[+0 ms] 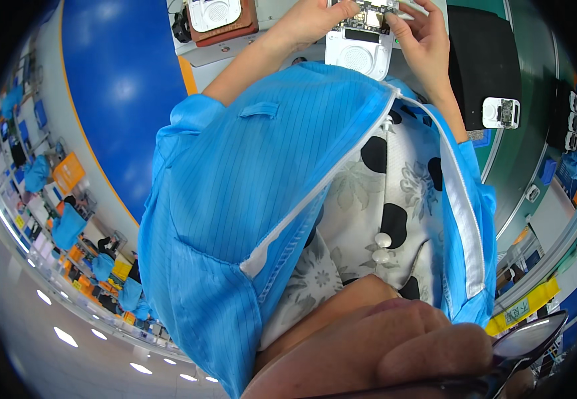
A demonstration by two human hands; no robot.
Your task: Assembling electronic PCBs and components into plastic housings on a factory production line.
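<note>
Held circuit board point(371, 17) between left hand point(316, 20) and right hand point(428, 41), with thumbs at opposite edges, right fingers loosely curled; could not tell whether pinched from underneath. Had white speaker housing point(357, 58) just bodyward of thumbs. Risked tilting or dropping circuit board through uneven thumb pressure.

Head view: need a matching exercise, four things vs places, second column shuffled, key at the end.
Things
1. Circuit board
2. Brown block
3. Black mat
4. Yellow strip

Places
A. Upper right, beyond the right hand
B. Between the left hand and the right hand
C. Lower right, near the picture's rim
D. Upper left, under a white housing

Pairs: 1-B, 2-D, 3-A, 4-C
</note>
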